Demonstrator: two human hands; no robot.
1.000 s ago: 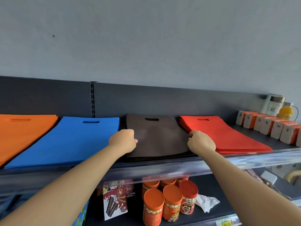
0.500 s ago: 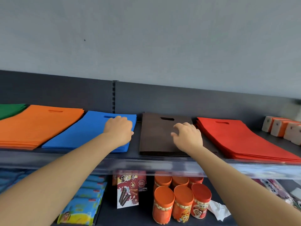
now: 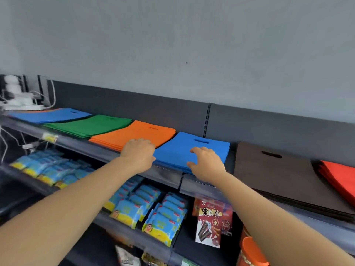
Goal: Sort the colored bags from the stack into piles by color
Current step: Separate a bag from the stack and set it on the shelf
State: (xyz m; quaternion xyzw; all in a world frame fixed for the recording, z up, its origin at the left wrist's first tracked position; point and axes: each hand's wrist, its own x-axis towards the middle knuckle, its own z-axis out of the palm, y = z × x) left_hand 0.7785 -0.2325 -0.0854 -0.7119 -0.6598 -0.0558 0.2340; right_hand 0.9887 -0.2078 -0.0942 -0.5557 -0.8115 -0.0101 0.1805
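Blue bags (image 3: pixel 182 144) sit stacked on the upper shelf (image 3: pixel 167 174) between the orange pile (image 3: pixel 138 131) and brown pile (image 3: pixel 272 175), and I judge them thin, limp and light, best pinched at a front corner, with my right hand (image 3: pixel 206 164) resting spread on them and my left hand (image 3: pixel 139 152) knuckles-up, its grip unclear.

You reach forward with your left hand (image 3: pixel 139 152) curled knuckles-up at the left edge of the nearer blue pile (image 3: pixel 178 149) and your right hand (image 3: pixel 206 164) spread loosely over its front right
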